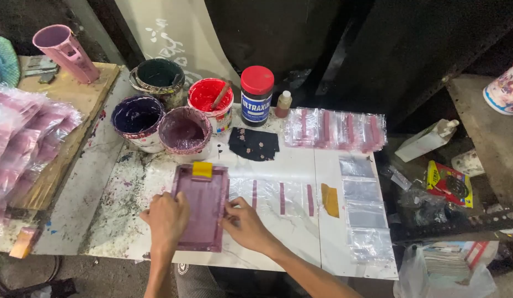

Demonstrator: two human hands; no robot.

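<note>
While the purple frame (201, 212) lies flat on the table (300, 243) at lower centre, it is gripped by curled fingers of left hand (167, 216) and right hand (246, 223).

I am looking down at a white tabletop (300, 232), its left half smeared with dark and purple stains. A seam is running across it toward the near edge. Beyond the far edge, a dark wall (322, 33) is filling most of the background, with a pale curved panel (174, 38) leaning against it at the far left. A wooden board (74, 105) is lying over the far left corner. Off the right edge, a dark metal frame (449, 221) is crossing a shadowed gap, and a grey ledge (488, 132) is standing beyond it. Light is falling brightly on the tabletop while the surroundings are staying dim. Bare floor (102, 276) is showing below the near edge.
</note>
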